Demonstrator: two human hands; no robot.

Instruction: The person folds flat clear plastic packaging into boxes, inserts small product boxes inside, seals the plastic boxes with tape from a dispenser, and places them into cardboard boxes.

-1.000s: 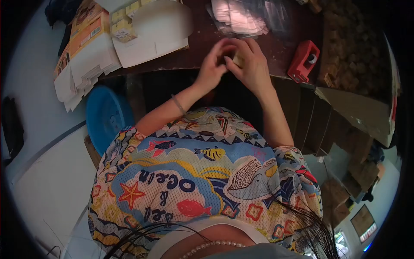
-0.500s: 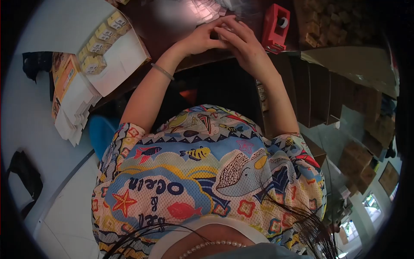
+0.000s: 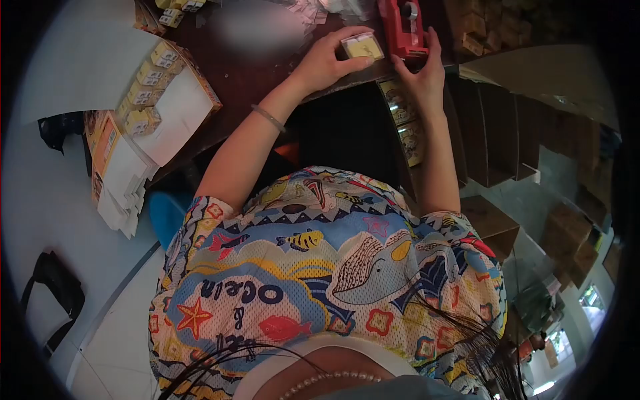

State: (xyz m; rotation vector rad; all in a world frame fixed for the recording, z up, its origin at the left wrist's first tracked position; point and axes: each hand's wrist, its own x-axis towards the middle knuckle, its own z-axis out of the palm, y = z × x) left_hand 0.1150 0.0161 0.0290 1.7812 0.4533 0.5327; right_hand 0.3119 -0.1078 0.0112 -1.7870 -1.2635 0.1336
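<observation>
My left hand [image 3: 328, 61] holds a small pale yellow box [image 3: 363, 47] between thumb and fingers, over the front edge of the dark table [image 3: 240, 83]. My right hand [image 3: 425, 72] is at the near end of a red tape dispenser [image 3: 401, 30], its thumb on one side and its fingers on the other. A roll of tape [image 3: 409, 11] sits in the dispenser. The box and the dispenser are apart, with a narrow gap between them.
Small yellow boxes [image 3: 152, 83] stand in a row on white card [image 3: 183, 107] at the left. Clear plastic packets [image 3: 313, 10] lie at the back. Many small brown boxes [image 3: 477, 27] are at the right. Cardboard [image 3: 533, 73] and a blue basin [image 3: 167, 217] are below table level.
My hands have come apart. The yellow box now shows in my left hand, and my right hand has moved right to the tape dispenser. The view has shifted.
</observation>
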